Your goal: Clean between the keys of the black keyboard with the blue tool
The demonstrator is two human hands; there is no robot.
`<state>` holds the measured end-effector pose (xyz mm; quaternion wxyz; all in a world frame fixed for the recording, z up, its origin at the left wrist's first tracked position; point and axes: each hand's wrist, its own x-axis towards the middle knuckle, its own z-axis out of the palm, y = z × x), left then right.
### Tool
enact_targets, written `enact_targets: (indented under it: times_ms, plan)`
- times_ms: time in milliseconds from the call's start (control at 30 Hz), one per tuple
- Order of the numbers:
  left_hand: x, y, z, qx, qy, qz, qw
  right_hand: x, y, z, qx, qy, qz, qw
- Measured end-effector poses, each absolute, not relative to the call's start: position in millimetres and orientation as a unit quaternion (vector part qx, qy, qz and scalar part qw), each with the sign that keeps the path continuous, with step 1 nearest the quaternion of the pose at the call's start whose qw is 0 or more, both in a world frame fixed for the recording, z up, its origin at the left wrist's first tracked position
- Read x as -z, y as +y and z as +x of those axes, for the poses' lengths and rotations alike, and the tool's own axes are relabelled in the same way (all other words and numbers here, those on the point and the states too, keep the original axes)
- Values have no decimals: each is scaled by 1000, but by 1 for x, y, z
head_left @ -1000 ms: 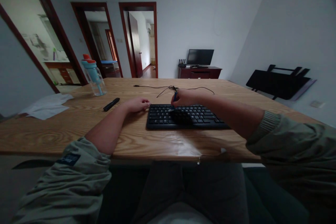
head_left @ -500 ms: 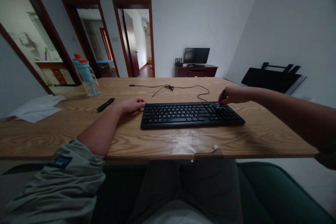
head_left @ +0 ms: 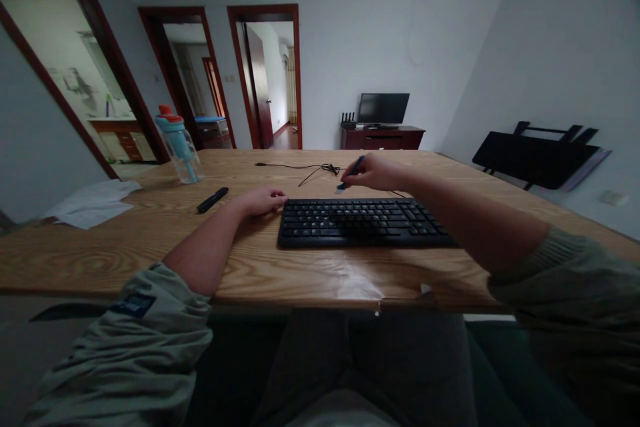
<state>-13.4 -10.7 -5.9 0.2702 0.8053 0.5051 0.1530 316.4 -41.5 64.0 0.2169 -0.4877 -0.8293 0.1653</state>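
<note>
A black keyboard point(head_left: 360, 221) lies on the wooden table point(head_left: 150, 240) in front of me. My left hand point(head_left: 263, 201) rests on the table with its fingers curled, touching the keyboard's left end. Just above the keyboard's far edge, my right hand point(head_left: 375, 175) is closed on a slim blue tool point(head_left: 351, 172) whose tip points down to the left. The keyboard's black cable point(head_left: 310, 169) trails in a loose tangle behind it.
A black marker-like stick point(head_left: 213, 199) lies left of my left hand. A blue water bottle with a red lid point(head_left: 179, 144) stands at the far left. White paper point(head_left: 90, 203) lies at the left edge. A folded black table point(head_left: 535, 157) leans on the right wall.
My right hand swept with the tool from the keyboard's middle to its right end, then back to the middle above the far edge. The left hand stayed put.
</note>
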Motion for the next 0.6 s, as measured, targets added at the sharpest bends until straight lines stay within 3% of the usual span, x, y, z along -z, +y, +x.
enact_targets:
  times_ms: [100, 267, 433, 600]
  plan:
    - [7, -11, -16, -164, 502, 804, 273, -50, -41, 246, -220, -851, -410, 243]
    - [9, -2, -20, -141, 475, 829, 260, -29, -35, 200, -194, -863, -410, 222]
    - [6, -4, -19, -113, 493, 827, 246, -27, -34, 225, -192, -864, -427, 187]
    - [4, -13, -15, -128, 521, 792, 290, -27, -31, 306, -173, -826, -512, 162]
